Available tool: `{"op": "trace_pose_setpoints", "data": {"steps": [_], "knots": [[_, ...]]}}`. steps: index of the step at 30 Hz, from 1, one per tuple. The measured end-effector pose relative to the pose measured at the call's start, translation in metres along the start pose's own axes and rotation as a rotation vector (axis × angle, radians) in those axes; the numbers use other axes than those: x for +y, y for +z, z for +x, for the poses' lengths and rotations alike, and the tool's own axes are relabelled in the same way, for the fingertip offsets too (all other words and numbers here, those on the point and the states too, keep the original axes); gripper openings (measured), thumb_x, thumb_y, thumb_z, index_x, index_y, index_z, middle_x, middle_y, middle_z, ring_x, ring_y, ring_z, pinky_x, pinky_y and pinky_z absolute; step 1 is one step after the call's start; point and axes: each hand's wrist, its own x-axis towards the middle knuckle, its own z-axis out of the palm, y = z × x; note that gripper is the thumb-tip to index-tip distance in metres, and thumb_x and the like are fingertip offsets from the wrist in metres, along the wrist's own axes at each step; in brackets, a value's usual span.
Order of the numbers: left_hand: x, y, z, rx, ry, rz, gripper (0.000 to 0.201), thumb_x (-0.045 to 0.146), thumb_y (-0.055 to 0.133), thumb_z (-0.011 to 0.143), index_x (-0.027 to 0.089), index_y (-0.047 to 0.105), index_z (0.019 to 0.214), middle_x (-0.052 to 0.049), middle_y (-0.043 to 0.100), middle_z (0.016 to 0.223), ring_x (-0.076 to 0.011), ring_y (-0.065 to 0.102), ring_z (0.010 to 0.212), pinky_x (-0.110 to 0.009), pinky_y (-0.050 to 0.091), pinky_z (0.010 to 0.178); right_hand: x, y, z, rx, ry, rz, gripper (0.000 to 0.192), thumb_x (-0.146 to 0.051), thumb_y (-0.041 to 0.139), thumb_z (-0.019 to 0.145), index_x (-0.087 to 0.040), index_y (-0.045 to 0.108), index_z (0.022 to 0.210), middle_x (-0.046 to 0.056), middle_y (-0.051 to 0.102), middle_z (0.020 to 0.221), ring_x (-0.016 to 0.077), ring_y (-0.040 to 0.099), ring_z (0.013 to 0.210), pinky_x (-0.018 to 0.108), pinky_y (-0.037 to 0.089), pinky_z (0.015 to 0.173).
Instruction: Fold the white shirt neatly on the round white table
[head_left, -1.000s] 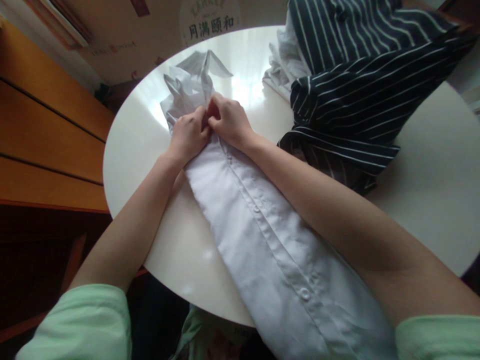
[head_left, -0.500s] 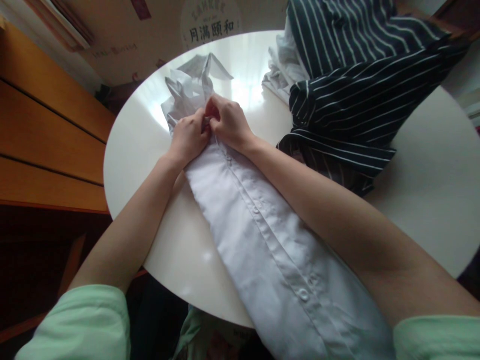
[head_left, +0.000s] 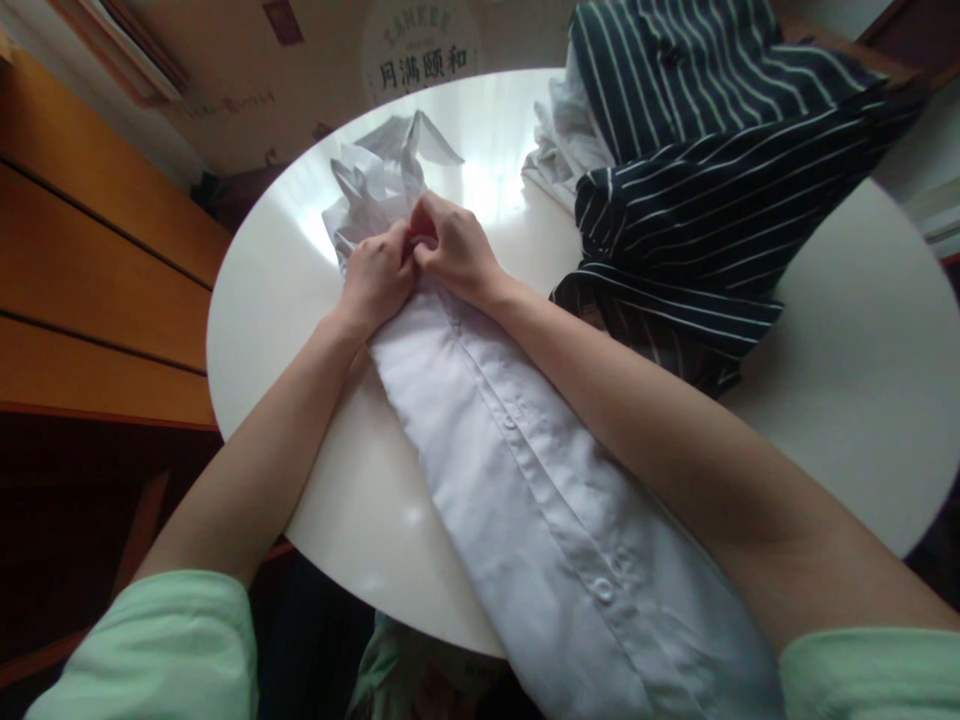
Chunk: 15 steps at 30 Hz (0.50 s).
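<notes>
White shirt [head_left: 525, 480] lies lengthwise on round white surface [head_left: 262, 300], button placket up, lower end hanging off near edge toward the person. Left hand [head_left: 375, 280] and right hand [head_left: 454, 250] meet at shirt's far end, approx. at the collar [head_left: 390, 165], knuckles touching. Both grips narrow, fingers pinched on placket fabric; exact hold hidden by knuckles. Collar end bunched and crumpled just beyond the hands. Striped dark garment [head_left: 690, 190] heaped to the right, apart from shirt. Wooden panelling [head_left: 90, 270] left of surface.
</notes>
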Motion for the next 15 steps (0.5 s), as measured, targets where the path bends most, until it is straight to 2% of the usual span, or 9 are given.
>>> {"op": "trace_pose_setpoints", "data": {"steps": [8,15], "knots": [[0.0016,-0.0008,-0.0009,0.010,-0.043,-0.010,0.022,0.025,0.040,0.086,0.021,0.055,0.102,-0.006,0.067,0.089,-0.0239,0.061,0.100,-0.032,0.043,0.087,-0.0014,-0.0001,-0.0013,0.021,0.092,-0.024,0.013,-0.012,0.043,0.076,-0.016,0.053,0.084,0.007,0.059,0.089,0.0175,0.053,0.086,0.029,0.041,0.082],[0.0000,-0.0007,-0.0006,0.014,-0.020,-0.018,0.023,0.023,0.039,0.085,0.022,0.056,0.100,-0.006,0.068,0.092,-0.0227,0.060,0.101,-0.031,0.044,0.087,-0.0016,0.0001,-0.0005,0.002,0.070,-0.030,0.016,-0.008,0.041,0.078,-0.015,0.054,0.083,0.008,0.058,0.090,0.0180,0.053,0.086,0.030,0.042,0.083]]}}
